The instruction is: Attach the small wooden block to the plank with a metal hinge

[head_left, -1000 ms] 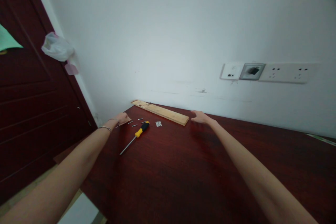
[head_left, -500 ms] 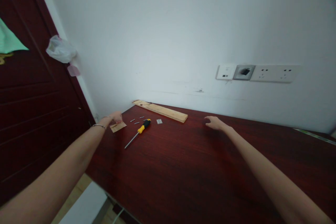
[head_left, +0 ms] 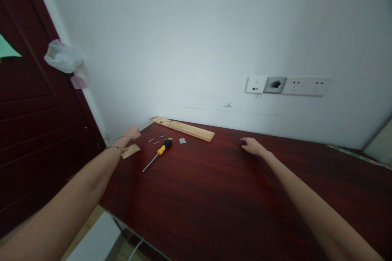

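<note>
My left hand hovers by the left edge of the dark red table, with its fingers curled in; whether anything is inside them is hidden. Just below it a small wooden piece lies at the table's edge. To its right are several small screws, a screwdriver with a yellow and black handle, and a small metal hinge. A long wooden plank lies against the wall behind them. My right hand rests on the table to the right of the plank, fingers stretched out, holding nothing.
A dark red door stands at the left, with a plastic bag hanging beside it. A row of wall sockets sits above the table at the right. A white object is on the floor below the table's near left corner.
My right hand drew back to the right, away from the plank's end. My left hand slid the small wooden piece to the table's edge and lifted off it.
</note>
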A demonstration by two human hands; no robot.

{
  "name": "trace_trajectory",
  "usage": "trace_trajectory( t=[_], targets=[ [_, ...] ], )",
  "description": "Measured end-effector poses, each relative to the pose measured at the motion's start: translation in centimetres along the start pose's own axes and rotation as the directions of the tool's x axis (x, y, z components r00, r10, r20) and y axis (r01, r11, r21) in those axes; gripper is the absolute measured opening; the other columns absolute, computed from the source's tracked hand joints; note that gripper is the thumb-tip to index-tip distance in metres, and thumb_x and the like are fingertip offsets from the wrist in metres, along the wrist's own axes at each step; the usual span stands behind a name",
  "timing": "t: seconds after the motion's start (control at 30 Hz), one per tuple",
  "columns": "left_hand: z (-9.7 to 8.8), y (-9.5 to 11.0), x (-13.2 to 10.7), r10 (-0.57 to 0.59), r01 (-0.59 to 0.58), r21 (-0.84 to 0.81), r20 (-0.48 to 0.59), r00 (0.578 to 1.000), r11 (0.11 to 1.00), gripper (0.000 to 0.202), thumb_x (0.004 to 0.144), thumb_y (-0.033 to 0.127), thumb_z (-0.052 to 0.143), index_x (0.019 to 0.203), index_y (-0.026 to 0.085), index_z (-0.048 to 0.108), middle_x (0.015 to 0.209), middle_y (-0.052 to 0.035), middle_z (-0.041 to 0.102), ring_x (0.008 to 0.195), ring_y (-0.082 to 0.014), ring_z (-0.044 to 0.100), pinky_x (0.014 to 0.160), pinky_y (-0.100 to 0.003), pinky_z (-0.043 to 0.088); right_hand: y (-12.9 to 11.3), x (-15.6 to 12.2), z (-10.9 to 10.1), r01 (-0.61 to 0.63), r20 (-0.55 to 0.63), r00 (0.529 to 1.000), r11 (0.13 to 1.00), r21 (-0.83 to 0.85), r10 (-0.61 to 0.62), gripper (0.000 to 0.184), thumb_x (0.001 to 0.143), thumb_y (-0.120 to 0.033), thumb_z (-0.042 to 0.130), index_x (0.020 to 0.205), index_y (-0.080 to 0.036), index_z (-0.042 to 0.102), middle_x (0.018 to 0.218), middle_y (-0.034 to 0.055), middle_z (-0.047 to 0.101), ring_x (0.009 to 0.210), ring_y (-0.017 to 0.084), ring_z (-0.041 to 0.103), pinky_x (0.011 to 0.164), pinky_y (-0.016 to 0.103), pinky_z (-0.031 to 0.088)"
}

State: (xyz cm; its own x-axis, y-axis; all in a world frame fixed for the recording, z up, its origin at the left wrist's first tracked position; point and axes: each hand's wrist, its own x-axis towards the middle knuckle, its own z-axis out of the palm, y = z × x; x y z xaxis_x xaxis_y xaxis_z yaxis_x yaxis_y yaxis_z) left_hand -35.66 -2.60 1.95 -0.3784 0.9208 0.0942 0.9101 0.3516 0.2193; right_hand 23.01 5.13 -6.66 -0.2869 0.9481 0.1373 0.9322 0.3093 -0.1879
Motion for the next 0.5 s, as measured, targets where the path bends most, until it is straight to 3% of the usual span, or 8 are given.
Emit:
trace_trajectory(
  t=[0.13, 0.27, 0.37, 0.5],
  targets=[
    [1.2, 5.5, 0.6, -0.075, 0.073, -0.020, -0.131, 0.989, 0.997, 0.021, 0.086, 0.023, 0.057, 0.099, 0.010, 0.067, 0.108, -0.0154, 0.065, 0.105, -0.0304, 0.059, 0.085, -0.037, 0.047, -0.2, -1.5, -0.4, 0.013, -0.049, 0.999, 1.000, -0.026, -0.014, 0.044, 0.082, -0.014, 0.048, 0.123, -0.010, 0.061, 0.127, 0.0155, 0.060, 0.121, 0.027, 0.053, 0.104, 0.035, 0.038],
    [3.7, 12.5, 0.1, -0.007, -0.018, -0.106, -0.229, 0.973, 0.994, 0.029, 0.085, 0.021, 0.051, 0.109, 0.021, 0.067, 0.115, -0.0094, 0.066, 0.107, -0.0258, 0.060, 0.086, -0.032, 0.047, -0.2, -3.5, -1.2, 0.038, -0.093, 0.995, 0.998, -0.046, -0.043, 0.040, 0.083, -0.013, 0.045, 0.118, -0.011, 0.064, 0.122, 0.0128, 0.063, 0.118, 0.025, 0.053, 0.104, 0.033, 0.037],
    [6.3, 16.9, -1.4, 0.057, -0.097, -0.158, -0.238, 0.969, 0.983, 0.029, 0.083, 0.022, 0.051, 0.106, 0.023, 0.069, 0.113, -0.0072, 0.067, 0.106, -0.0243, 0.062, 0.084, -0.029, 0.048, 0.2, -5.3, -1.6, 0.027, -0.126, 0.992, 0.998, -0.057, -0.034, 0.039, 0.084, -0.013, 0.043, 0.116, -0.012, 0.065, 0.118, 0.0122, 0.066, 0.116, 0.025, 0.054, 0.102, 0.033, 0.038],
    [10.0, 20.8, -3.5, 0.104, -0.144, -0.218, -0.182, 0.978, 0.965, 0.025, 0.081, 0.021, 0.051, 0.094, 0.018, 0.073, 0.102, -0.0104, 0.071, 0.096, -0.0254, 0.066, 0.076, -0.029, 0.050, 1.1, -7.7, -1.7, -0.014, -0.138, 0.990, 0.998, -0.058, 0.006, 0.039, 0.082, -0.012, 0.045, 0.115, -0.013, 0.066, 0.117, 0.0108, 0.066, 0.114, 0.023, 0.056, 0.101, 0.031, 0.039]
  ],
)
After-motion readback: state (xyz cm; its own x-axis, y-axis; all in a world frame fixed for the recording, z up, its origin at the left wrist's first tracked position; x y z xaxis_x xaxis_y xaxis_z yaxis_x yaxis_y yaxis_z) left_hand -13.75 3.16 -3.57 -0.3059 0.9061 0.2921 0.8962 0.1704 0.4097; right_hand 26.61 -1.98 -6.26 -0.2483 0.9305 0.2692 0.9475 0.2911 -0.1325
